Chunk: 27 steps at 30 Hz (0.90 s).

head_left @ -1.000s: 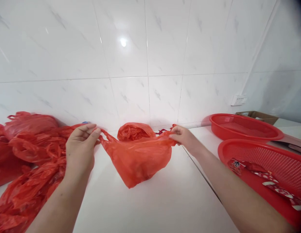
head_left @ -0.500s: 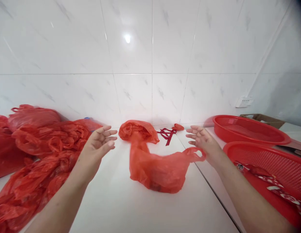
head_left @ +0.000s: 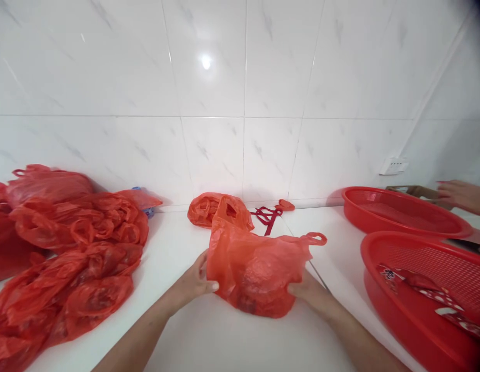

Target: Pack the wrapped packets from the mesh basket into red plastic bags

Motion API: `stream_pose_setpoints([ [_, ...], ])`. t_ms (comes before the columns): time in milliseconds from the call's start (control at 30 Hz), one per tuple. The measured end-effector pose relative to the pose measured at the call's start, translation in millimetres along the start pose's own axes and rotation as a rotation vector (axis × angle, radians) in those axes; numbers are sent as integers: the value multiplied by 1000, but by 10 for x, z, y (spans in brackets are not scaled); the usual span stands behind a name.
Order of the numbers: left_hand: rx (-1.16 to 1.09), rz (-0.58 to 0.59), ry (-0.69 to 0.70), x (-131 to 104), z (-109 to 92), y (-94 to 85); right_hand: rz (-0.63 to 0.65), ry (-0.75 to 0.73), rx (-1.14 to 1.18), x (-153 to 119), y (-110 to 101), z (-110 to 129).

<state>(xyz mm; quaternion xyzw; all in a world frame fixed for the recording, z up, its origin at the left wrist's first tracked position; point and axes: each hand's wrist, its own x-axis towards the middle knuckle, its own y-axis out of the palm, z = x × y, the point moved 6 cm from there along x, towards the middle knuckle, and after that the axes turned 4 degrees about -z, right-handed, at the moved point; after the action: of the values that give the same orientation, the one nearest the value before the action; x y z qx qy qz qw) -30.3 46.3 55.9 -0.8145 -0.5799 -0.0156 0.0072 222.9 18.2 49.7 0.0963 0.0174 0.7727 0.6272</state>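
Note:
A filled red plastic bag [head_left: 263, 268] sits on the white table at the centre, its two handle loops standing up. My left hand [head_left: 199, 281] grips its left side, thumb in front and fingers partly behind the plastic. On the right side, my right hand [head_left: 307, 289] holds the bag the same way, its fingers mostly hidden behind it. Just behind lies another crumpled red bag [head_left: 201, 211], with dark red ribbon [head_left: 267, 216] and a small red piece [head_left: 286, 205] to its right.
Crumpled red bags [head_left: 80, 248] are heaped at the left. Two red baskets [head_left: 379, 305] [head_left: 352, 214] stand at the right, the nearer holding patterned packets [head_left: 429, 289]. Another person's hand [head_left: 462, 195] is over a cardboard box [head_left: 410, 191]. A tiled wall rises behind.
Both my hands have come down and inward from the air onto the bag's sides. The bag's left handle now stands up. Another person's hand has appeared at the right.

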Motion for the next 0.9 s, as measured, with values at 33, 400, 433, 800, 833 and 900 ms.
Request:
stream_pose_setpoints([
  [33,-74,76,0,60,-20,157,15,-1,4,52,100,-2],
  [400,-599,-383,-148,737,451,131,-248,183,468,1000,115,-664],
  [433,-626,-401,-169,752,516,91,-245,200,485,1017,95,-713],
  [800,-678,-47,-183,684,581,178,-126,214,381,967,179,-662],
  [833,-682,-11,-164,669,557,211,-101,208,314,950,212,-643],
  [900,-668,35,-144,644,514,269,-85,201,146,925,248,-635],
])
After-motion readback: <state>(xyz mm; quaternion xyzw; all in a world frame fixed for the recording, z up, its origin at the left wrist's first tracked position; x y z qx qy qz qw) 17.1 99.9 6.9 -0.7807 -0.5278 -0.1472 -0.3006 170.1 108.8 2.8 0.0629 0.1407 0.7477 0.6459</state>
